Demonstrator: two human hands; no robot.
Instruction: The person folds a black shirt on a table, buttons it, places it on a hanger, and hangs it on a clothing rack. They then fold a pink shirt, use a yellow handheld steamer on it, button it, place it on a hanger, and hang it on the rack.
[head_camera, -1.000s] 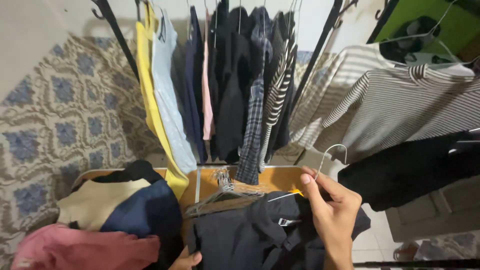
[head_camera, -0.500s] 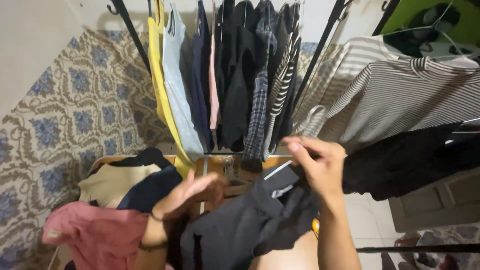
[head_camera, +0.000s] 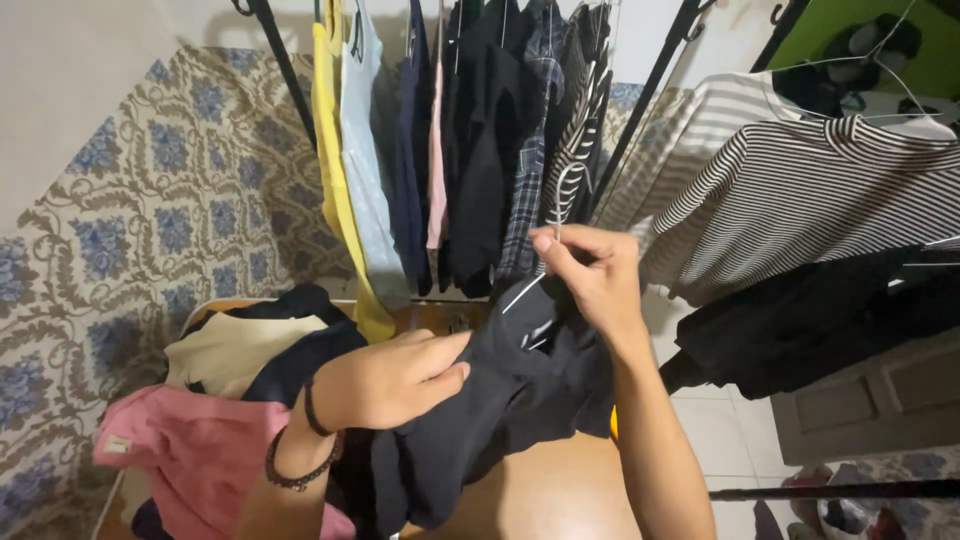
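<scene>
My right hand (head_camera: 590, 275) pinches the hook of a thin white wire hanger (head_camera: 562, 195) at the middle of the view. A black garment (head_camera: 500, 400) hangs from that hanger and droops over the wooden table (head_camera: 560, 495). My left hand (head_camera: 395, 378), with dark bead bracelets on its wrist, grips the garment's left shoulder. Behind both hands stands a black rack (head_camera: 285, 70) full of hung clothes: yellow, pale blue, navy, pink, black and plaid.
A heap of clothes lies at the left of the table: a pink piece (head_camera: 190, 450), a cream one (head_camera: 225, 350), a navy one (head_camera: 300, 365). Striped tops (head_camera: 820, 200) and a black garment (head_camera: 800, 320) hang at right. Patterned wall tiles (head_camera: 150, 220) fill the left.
My right hand has lifted the hanger and black garment up off the table. My left hand came in from below and took hold of the garment's shoulder.
</scene>
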